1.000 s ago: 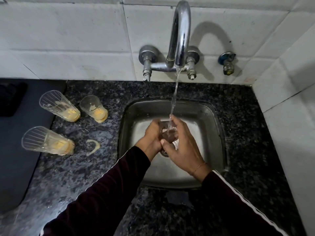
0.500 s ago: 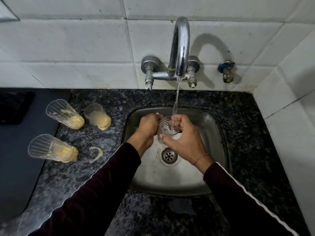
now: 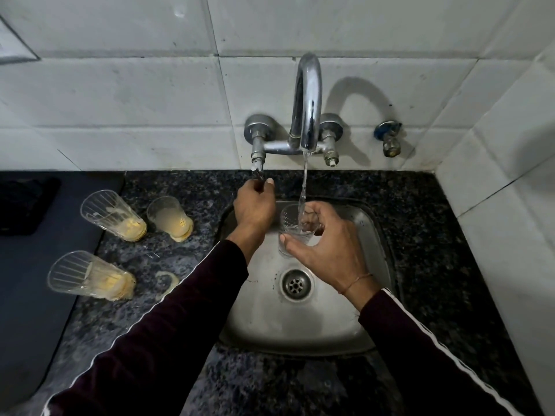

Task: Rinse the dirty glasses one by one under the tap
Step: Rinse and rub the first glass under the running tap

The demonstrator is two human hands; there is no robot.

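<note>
Clear glass, smooth and slightly patterned, is what your right hand (image 3: 327, 247) holds over the steel sink (image 3: 372, 295): a small tumbler (image 3: 292, 226), upright, with your fingers and thumb curled around its wall. The thin stream of water (image 3: 304, 187) from the curved chrome tap (image 3: 306, 103) falls straight into its mouth, and some water stands inside. Your left hand (image 3: 254, 205) is up at the left valve handle (image 3: 257, 171) of the tap; its grip closes around the lower end of this handle, with the thumb tip showing on the right side.

On the speckled dark granite counter (image 3: 435, 235), left of the sink, three dirty glasses stand. A ribbed tall glass (image 3: 112, 216) and a shorter cloudy glass (image 3: 169, 217) are near each other at the back, and another ribbed tall glass (image 3: 90, 276) is nearer to you, partly on a dark flat mat (image 3: 36, 310). All three carry yellow creamy residue at the bottom. Between the front glass and the sink a curved pale smear (image 3: 168, 280) lies on the stone.

The sink is a rounded square basin of brushed steel with a round perforated drain (image 3: 295, 285) in the middle. The wall behind has large white tiles (image 3: 120, 100), and a small brass valve with a blue cap (image 3: 389, 138) sits to the right of the tap. Your sleeves (image 3: 168, 340) are dark maroon with a white stripe.
</note>
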